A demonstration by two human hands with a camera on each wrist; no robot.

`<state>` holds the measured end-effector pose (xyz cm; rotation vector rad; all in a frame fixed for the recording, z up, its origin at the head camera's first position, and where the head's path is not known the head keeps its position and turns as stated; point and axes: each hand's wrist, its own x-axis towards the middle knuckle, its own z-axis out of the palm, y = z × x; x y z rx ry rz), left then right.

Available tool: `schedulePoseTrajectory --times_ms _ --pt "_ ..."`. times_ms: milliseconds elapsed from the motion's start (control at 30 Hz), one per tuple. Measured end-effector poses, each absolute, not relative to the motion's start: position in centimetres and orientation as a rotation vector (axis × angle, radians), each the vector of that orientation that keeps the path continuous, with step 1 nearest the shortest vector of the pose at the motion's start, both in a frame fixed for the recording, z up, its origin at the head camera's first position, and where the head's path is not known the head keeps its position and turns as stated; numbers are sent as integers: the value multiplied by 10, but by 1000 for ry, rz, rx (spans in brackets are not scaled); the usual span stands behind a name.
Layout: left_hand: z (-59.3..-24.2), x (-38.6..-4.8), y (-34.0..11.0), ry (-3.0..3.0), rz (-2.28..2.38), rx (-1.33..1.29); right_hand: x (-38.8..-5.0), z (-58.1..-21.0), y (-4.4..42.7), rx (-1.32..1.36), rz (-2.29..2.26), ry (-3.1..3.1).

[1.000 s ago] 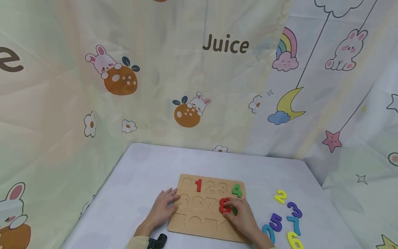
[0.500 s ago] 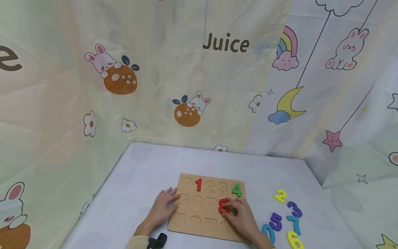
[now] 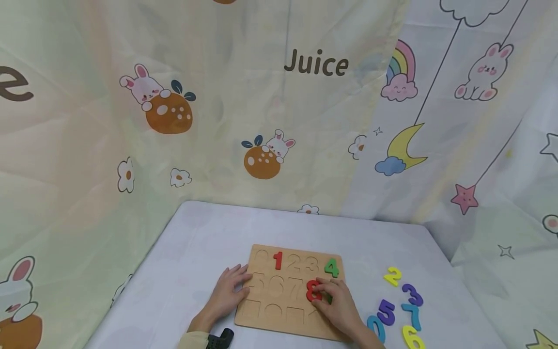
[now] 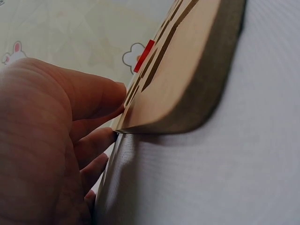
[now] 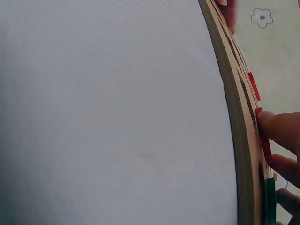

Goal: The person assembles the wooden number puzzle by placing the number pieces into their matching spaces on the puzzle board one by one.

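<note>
A wooden number board (image 3: 266,315) with cut-out slots lies on the white table. My left hand (image 3: 228,288) rests at its left edge with fingers fairly straight; the thumb (image 4: 105,93) touches the board's edge in the left wrist view. With thumb and forefinger my right hand (image 3: 340,305) pinches a red number 8 (image 3: 311,291) over the middle row, seemingly at its slot. A red number 1 (image 3: 278,261) and a green number 4 (image 3: 332,267) sit in the top row. Beneath my right fingers a green piece (image 5: 271,201) is mostly hidden in the head view.
Right of the board lie loose numbers: yellow 2 (image 3: 393,276), purple 3 (image 3: 412,294), purple 5 (image 3: 386,311), blue 7 (image 3: 411,316), blue 0 (image 3: 376,328) and yellow 6 (image 3: 412,337). A printed curtain (image 3: 226,97) surrounds the table (image 3: 209,228).
The red 8 and my right fingers have shifted very slightly left over the board. My left hand has stayed in place.
</note>
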<state>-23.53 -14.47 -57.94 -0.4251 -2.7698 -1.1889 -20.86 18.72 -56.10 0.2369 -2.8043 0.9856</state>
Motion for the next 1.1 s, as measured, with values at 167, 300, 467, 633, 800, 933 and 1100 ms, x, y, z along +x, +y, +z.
schedulePoseTrajectory --times_ms 167,300,467,633,800,933,1100 --pt "-580 -235 -144 -2767 -1191 -431 -208 -559 188 270 976 -2800" --pt "-579 -235 -144 -2769 -1194 -439 -207 -557 189 224 1028 -2821" --pt "-580 -234 -145 -2753 -1181 -457 -205 -554 191 143 1081 -2835" --pt "-580 -234 -145 -2749 -1184 -452 -204 -551 197 123 1084 -2801" --pt "-581 -235 -145 -2760 -1203 -439 -202 -550 205 79 1084 -2770" --pt "-582 -234 -145 -2747 -1198 -455 -199 -549 212 74 1071 -2743" --pt "-582 -234 -146 -2725 -1172 -486 -194 -545 222 24 1116 -2743"
